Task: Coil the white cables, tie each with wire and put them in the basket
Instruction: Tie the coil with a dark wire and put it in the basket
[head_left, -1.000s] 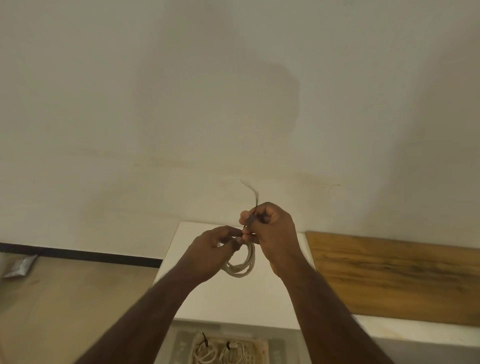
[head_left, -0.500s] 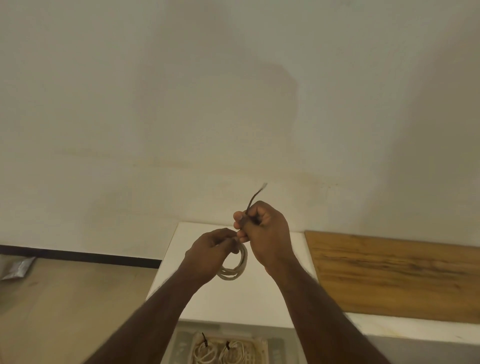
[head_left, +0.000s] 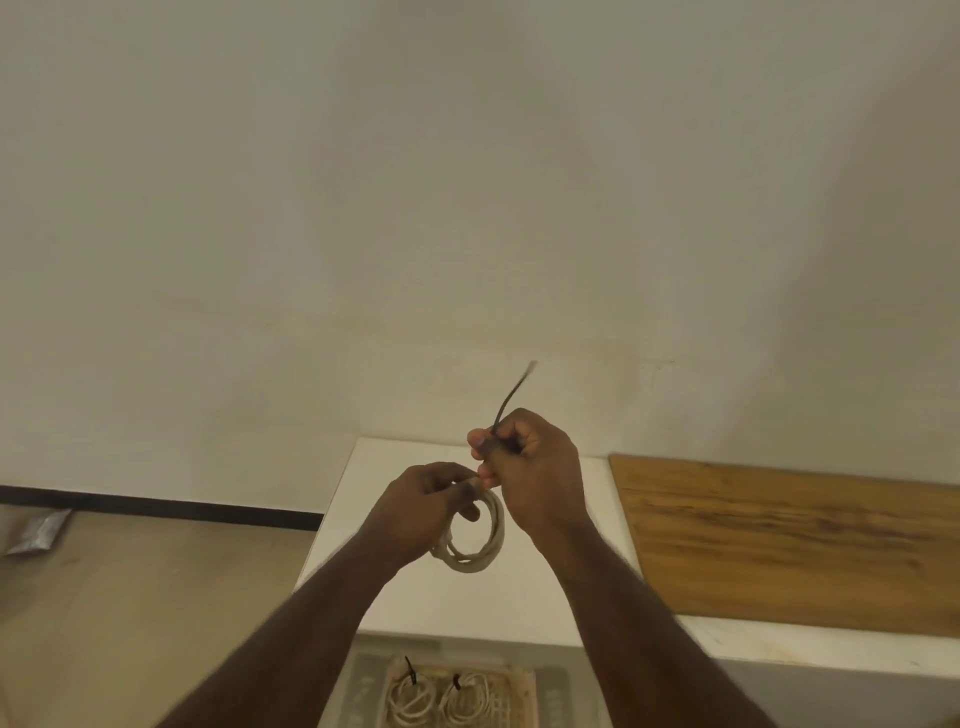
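My left hand (head_left: 423, 501) holds a coiled white cable (head_left: 480, 545) by its top, above the white table (head_left: 374, 467). The coil hangs down as a small ring. My right hand (head_left: 530, 467) is just above and right of it, with fingers curled round a dark wire (head_left: 511, 395) whose free end sticks up past the knuckles. Where the wire meets the coil is hidden by my fingers. At the bottom edge stands the basket (head_left: 527, 686), and in it lie two coiled white cables (head_left: 415, 704), each tied with a dark wire.
A wooden board (head_left: 789, 540) lies on the surface right of the white table. A plain wall fills the upper view. At the left is a tan floor (head_left: 130, 597) with a dark skirting strip and a silver packet (head_left: 36, 532).
The wire's free end has swung from leaning left to leaning right above my right hand. Both hands with the coil shifted slightly left and up.
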